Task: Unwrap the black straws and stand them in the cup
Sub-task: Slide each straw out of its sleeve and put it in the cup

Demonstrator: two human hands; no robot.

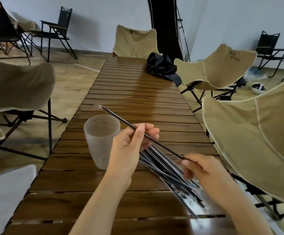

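Two bare hands hold one black straw (120, 120) slanted above a slatted wooden table (137, 99). The left hand (131, 146) pinches its middle between thumb and curled fingers; the blurred right hand (200, 168) pinches its near end. A frosted cup (98, 143) stands upright just left of the left hand. More straws (175, 177) lie heaped beneath, partly hidden by both hands. Whether clear wrap covers the held straw's far tip is hard to tell.

One thin black straw (165, 146) is up off the table, slanting from near right to far left above the cup's rim, with a wisp of clear wrapper (97, 106) at its far tip. The frosted, translucent cup (100, 141) stands upright. Just right of it, the pile of black straws (168, 173) lies fanned on the slats, glinting in clear wrap.
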